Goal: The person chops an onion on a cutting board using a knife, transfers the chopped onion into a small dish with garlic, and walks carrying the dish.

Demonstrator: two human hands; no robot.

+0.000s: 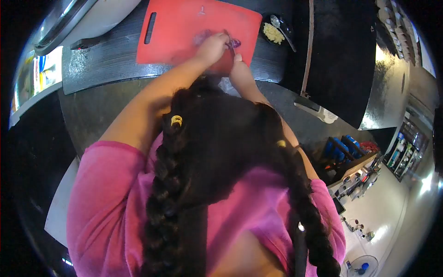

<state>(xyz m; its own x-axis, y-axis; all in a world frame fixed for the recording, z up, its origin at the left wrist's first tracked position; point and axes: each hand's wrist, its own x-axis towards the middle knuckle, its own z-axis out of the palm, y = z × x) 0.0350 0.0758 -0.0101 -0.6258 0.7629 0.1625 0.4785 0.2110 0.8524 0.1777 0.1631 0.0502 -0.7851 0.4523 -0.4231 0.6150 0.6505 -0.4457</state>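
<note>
On the right half of the red rectangular plastic cutting board (180, 23), the left hand (214, 48) pinches a purple onion piece (235, 43); the right hand (240, 70), at the board's near edge, grips a thin dark knife (232, 52)

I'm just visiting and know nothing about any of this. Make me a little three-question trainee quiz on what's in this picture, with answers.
1. True or false: the spoon lies on the cutting board.
2. What colour is the food beside the left hand? A) green B) purple C) orange
3. Fill in: the knife is in the person's ____ hand.

Key
1. False. The spoon rests in a dark dish with small yellow pieces, next to the red cutting board.
2. B, purple.
3. Right: the right hand grips it.
</note>
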